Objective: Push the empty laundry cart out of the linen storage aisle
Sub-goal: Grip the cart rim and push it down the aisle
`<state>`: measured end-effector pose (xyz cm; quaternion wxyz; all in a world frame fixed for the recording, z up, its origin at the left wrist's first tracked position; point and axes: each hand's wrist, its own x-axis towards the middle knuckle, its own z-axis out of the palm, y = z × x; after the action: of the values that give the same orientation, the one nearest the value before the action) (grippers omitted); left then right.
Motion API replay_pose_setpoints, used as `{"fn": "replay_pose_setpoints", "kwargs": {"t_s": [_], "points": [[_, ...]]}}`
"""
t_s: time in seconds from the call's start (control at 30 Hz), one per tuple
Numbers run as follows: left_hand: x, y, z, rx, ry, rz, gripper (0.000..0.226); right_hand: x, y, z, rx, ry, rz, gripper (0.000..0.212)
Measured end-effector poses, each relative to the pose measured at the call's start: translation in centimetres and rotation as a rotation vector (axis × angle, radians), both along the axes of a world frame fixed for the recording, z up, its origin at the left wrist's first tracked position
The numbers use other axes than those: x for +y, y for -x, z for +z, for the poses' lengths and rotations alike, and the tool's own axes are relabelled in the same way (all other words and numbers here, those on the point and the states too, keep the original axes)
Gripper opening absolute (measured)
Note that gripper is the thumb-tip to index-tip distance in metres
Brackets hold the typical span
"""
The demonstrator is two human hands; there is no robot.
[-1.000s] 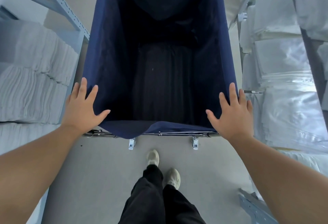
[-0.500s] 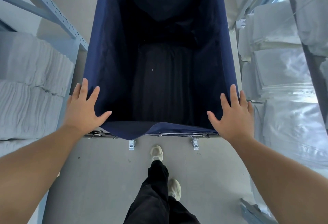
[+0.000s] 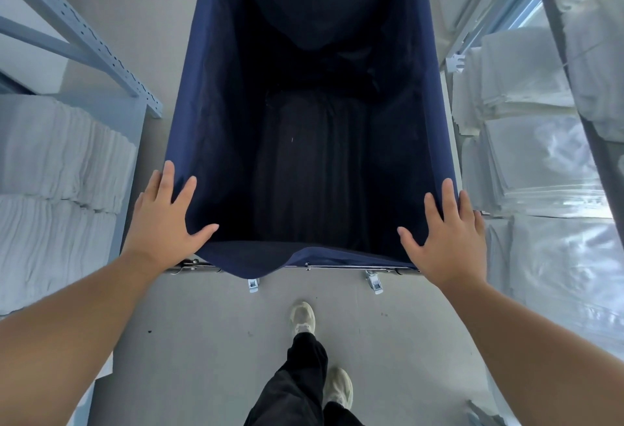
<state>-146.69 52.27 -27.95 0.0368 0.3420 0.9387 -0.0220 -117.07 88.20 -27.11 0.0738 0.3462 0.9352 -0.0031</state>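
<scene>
Empty navy fabric laundry cart [image 3: 314, 142] sat mid-aisle between linen shelves. Left hand [image 3: 165, 219], right hand [image 3: 449, 233] laid flat, splayed on near rim corners; nothing clasped. Right shelf post [image 3: 456, 64] could get clipped if steered crooked.

I see matt navy cloth lining the laundry cart [image 3: 209, 121], its shiny metal frame rail [image 3: 337, 267], smooth matt grey floor [image 3: 202, 341], painted metal shelf upright [image 3: 84, 37], glossy plastic-wrapped linen [image 3: 557, 256], soft matt folded towels [image 3: 50, 155]

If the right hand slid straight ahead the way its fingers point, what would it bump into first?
Probably nothing soon: the right hand would run along the laundry cart's blue side edge. Depth is unclear.
</scene>
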Motion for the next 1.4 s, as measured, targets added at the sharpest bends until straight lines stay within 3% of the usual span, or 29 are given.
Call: {"fn": "replay_pose_setpoints", "kwargs": {"t_s": [1.4], "points": [[15.2, 20.3, 0.0, -0.059, 0.003, -0.036, 0.097, 13.7, 18.3, 0.0, 0.017, 0.002, -0.042, 0.078]]}}
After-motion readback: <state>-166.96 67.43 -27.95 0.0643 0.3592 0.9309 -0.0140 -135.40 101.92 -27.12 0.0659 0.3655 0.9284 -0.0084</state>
